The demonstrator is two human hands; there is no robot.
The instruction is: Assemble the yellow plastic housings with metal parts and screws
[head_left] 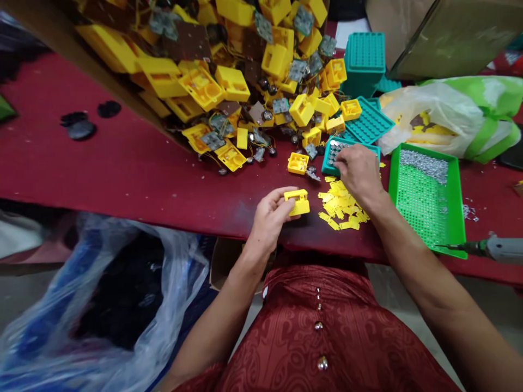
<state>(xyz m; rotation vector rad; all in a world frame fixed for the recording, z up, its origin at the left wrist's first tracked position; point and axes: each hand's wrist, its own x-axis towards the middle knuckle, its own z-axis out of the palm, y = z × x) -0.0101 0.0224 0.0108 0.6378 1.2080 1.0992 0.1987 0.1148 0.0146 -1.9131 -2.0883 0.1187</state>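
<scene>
My left hand (271, 215) grips a small yellow plastic housing (297, 202) just above the table's front edge, thumb across its side. Over a teal tray (327, 164) holding several round silver button cells (335, 151), my right hand (359, 170) reaches down with its fingertips pinched together. What is between those fingertips is too small to make out. Just below that tray lies a pile of flat yellow plastic pieces (341, 206). Another yellow housing (298, 163), its hollow side up, rests on the red cloth between my hands and the heap.
A cardboard box (134, 103) spills yellow housings, wires and grey parts. Teal trays (364, 57) are stacked behind. On the right are a green tray (461, 207) with screws, an electric screwdriver (500, 249) and a plastic bag (453, 109). A plastic-lined bin (175, 283) stands lower left.
</scene>
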